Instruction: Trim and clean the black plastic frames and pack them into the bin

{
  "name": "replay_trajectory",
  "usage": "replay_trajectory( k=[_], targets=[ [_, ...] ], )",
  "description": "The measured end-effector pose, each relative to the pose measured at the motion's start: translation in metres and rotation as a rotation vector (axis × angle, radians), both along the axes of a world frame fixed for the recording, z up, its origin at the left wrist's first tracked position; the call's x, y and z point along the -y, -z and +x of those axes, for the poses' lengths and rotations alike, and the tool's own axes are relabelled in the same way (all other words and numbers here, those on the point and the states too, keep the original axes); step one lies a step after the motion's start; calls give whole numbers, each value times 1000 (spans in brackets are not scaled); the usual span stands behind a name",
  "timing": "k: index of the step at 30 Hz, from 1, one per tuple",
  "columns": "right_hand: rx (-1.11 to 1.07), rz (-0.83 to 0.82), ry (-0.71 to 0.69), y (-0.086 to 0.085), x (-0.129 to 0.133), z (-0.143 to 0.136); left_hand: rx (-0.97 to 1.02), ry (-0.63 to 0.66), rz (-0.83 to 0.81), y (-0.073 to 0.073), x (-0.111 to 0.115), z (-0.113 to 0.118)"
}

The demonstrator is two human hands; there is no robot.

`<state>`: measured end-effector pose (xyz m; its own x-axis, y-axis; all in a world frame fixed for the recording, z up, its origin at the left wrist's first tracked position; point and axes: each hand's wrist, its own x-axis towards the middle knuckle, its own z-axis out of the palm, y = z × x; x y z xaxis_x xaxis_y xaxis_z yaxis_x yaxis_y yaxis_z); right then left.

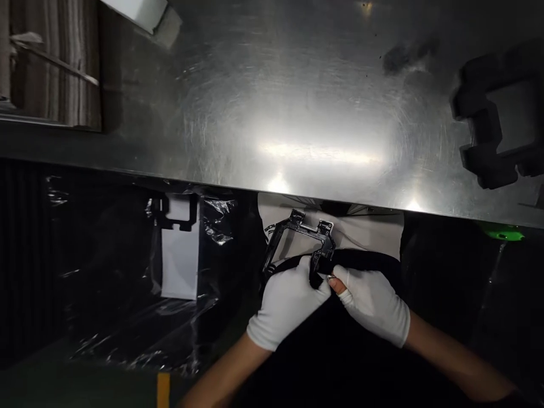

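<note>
A black angular frame point(309, 231) is held up over my lap, just below the metal table's front edge. My left hand point(289, 303), in a white glove, is closed round the frame's lower part. My right hand point(369, 300), also gloved with the thumb tip bare, pinches at the frame's lower right end, close to the left hand's fingers. What lies between the right fingertips is too small and dark to make out clearly.
The metal table point(255, 113) spans the top. On it are a black notched frame point(493, 119), a brown striped stack point(63, 68) and a white object point(142, 11). At the left, below the edge, hangs clear plastic around a white panel point(181, 266).
</note>
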<state>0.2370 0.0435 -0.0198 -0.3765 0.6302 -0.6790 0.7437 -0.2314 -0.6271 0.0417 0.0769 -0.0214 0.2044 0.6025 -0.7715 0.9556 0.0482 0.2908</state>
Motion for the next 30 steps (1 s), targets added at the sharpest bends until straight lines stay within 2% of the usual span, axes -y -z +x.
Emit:
replay_trajectory(
  k=[3, 7, 11, 16, 23, 30],
  targets=[
    [76, -19, -41, -2, -1, -7, -57, 62, -33, -3, -3, 5],
    [151, -52, -96, -5, -8, -10, -86, 84, -34, -4, -5, 7],
    [157, -50, -98, -6, -10, -11, -124, 114, -11, -2, -5, 8],
    [177, -13, -70, -5, -6, -13, -101, 103, 102, 1, 2, 7],
    [229, 10, -67, -6, -1, -18, -79, 107, 365, 10, 17, 1],
    [231, 10, -8, -5, 3, -20, -87, 100, 367, 10, 20, 1]
  ],
)
